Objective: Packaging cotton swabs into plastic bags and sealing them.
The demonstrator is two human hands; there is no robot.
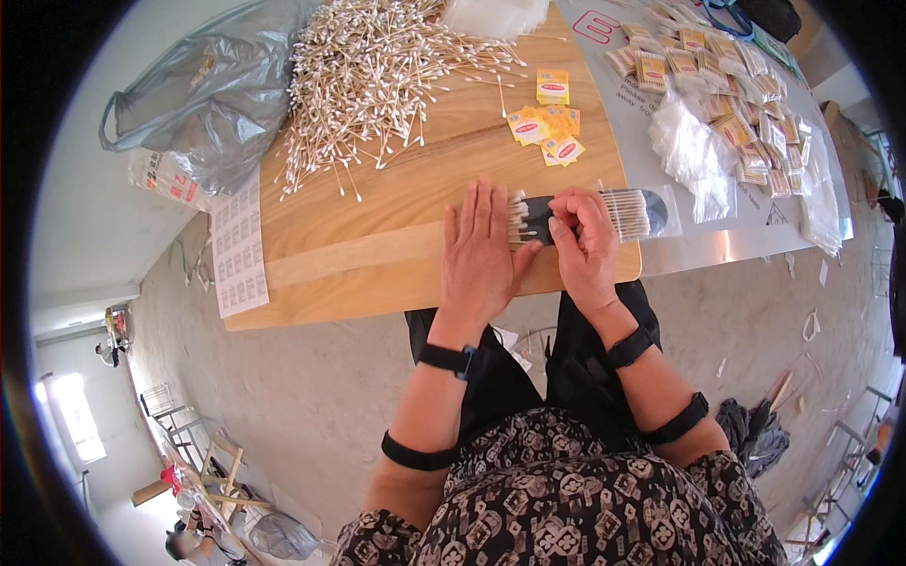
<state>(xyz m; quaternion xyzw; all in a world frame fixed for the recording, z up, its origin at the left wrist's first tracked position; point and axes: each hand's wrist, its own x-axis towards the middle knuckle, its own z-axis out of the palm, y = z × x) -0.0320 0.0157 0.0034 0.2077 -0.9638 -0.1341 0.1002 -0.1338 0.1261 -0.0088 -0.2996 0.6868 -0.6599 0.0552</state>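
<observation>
My left hand (481,250) lies flat on the wooden table with its fingers stretched out. Its thumb side touches the ends of a short row of cotton swabs (516,218). These swabs lie at the left end of a flat black strip (537,219). Over the strip, my right hand (587,241) is closed, thumb and fingers pinched together; whatever they hold is hidden. Just right of it, more cotton swabs (627,215) sit side by side on the strip, whose rounded right end (658,212) reaches past the table edge, seemingly under clear plastic.
A big heap of loose cotton swabs (368,71) covers the far left, beside a grey plastic bag (212,104). Yellow cards (552,124) lie farther back. On the right are clear bags (694,151) and many filled swab packets (722,71). A printed label sheet (240,247) hangs over the left edge.
</observation>
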